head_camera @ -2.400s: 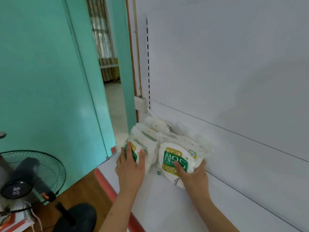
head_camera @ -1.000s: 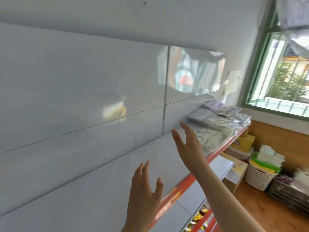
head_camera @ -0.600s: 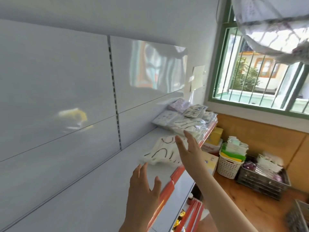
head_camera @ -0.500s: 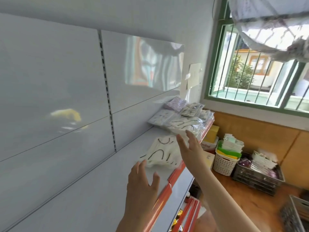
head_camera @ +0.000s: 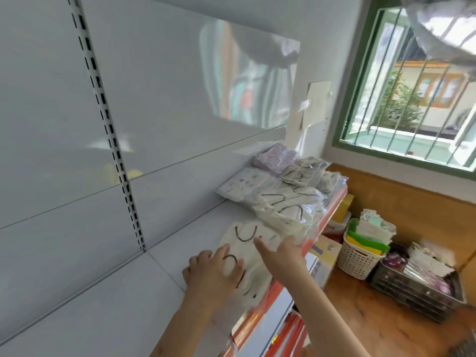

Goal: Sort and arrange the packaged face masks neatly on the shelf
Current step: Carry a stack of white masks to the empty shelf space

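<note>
A flat white mask packet (head_camera: pixel 248 240) with black ear loops lies near the front edge of the white shelf (head_camera: pixel 123 295). My left hand (head_camera: pixel 212 275) is curled on its near left edge, thumb on top. My right hand (head_camera: pixel 282 255) is at the packet's right side with its thumb lying on the packet and its other fingers hidden behind the hand. Further right on the shelf is a loose pile of clear-wrapped mask packets (head_camera: pixel 286 199), with purple ones (head_camera: pixel 275 157) at the back by the wall.
The shelf has an orange-red front lip (head_camera: pixel 332 215) and a slotted upright (head_camera: pixel 110 130) in the back panel. Below on the wooden floor stand cardboard boxes (head_camera: pixel 325 253), a white basket (head_camera: pixel 359 258) and a dark wire crate (head_camera: pixel 417 287). A barred window (head_camera: pixel 412 99) is at right.
The view swung from the shelf's left end to its right end. Both hands let go of the N95 packets, travelled raised and open, and have now dropped onto the white packet.
</note>
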A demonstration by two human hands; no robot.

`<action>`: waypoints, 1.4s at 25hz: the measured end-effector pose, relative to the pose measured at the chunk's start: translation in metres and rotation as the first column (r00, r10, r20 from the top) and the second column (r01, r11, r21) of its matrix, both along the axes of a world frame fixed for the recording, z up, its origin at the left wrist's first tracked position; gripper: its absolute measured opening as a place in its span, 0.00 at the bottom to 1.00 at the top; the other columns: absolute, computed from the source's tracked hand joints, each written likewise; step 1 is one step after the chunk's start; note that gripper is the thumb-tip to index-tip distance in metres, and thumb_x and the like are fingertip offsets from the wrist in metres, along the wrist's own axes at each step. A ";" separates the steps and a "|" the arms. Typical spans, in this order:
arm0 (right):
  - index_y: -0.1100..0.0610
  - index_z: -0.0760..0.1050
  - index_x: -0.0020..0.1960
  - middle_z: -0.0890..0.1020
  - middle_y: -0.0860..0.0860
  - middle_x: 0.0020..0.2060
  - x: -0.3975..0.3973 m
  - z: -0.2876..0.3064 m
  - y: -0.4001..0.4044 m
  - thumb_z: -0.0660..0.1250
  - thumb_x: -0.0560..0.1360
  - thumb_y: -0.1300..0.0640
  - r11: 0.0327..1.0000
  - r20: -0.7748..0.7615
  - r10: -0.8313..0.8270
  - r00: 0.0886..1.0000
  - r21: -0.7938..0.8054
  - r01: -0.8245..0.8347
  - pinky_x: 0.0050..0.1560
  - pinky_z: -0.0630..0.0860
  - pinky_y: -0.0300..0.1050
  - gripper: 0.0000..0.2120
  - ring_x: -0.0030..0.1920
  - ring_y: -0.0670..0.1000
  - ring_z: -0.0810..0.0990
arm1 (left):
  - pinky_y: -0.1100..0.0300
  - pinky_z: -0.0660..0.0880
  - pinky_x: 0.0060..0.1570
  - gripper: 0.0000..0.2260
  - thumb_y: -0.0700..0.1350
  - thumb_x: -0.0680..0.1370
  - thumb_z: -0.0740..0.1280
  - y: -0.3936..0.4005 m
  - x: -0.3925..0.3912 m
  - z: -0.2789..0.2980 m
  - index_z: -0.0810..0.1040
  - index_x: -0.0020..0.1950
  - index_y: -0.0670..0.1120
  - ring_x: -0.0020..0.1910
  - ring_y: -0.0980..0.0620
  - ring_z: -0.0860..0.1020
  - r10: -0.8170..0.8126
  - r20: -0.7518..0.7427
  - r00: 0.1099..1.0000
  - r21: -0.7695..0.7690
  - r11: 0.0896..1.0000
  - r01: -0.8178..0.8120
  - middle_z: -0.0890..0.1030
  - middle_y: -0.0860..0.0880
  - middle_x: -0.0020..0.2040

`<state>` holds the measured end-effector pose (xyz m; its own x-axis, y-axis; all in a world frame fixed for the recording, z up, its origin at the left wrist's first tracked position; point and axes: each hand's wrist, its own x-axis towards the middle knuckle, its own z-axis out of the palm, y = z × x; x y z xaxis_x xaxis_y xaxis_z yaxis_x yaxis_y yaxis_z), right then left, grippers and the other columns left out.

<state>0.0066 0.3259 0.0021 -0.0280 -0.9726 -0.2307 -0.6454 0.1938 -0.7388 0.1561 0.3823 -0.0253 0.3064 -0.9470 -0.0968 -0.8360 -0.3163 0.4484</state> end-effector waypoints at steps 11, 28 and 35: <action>0.60 0.49 0.79 0.68 0.55 0.72 0.000 -0.014 -0.004 0.53 0.76 0.29 0.952 -0.566 0.201 0.799 -0.081 -0.297 0.73 0.57 0.55 0.45 0.73 0.58 0.64 | 0.59 0.74 0.59 0.36 0.58 0.73 0.74 -0.034 0.012 0.031 0.63 0.76 0.49 0.64 0.49 0.77 0.097 -0.235 0.967 0.221 0.974 -0.044 0.74 0.47 0.68; 0.50 0.54 0.79 0.75 0.50 0.67 -0.011 -0.006 0.002 0.69 0.75 0.42 0.908 0.130 0.417 0.900 -0.106 -0.406 0.53 0.77 0.41 0.39 0.55 0.46 0.78 | 0.49 0.82 0.52 0.19 0.52 0.72 0.76 -0.003 0.017 0.051 0.78 0.61 0.56 0.46 0.53 0.86 0.012 -0.583 0.812 0.075 0.996 0.039 0.87 0.52 0.50; 0.42 0.36 0.79 0.51 0.36 0.77 0.026 0.021 -0.004 0.74 0.56 0.32 0.725 0.222 0.665 0.713 -0.422 -0.544 0.71 0.54 0.37 0.65 0.76 0.36 0.51 | 0.60 0.76 0.50 0.29 0.52 0.69 0.78 0.059 0.072 0.102 0.71 0.66 0.61 0.52 0.59 0.79 -0.028 -0.064 0.998 -0.092 0.995 0.022 0.80 0.61 0.55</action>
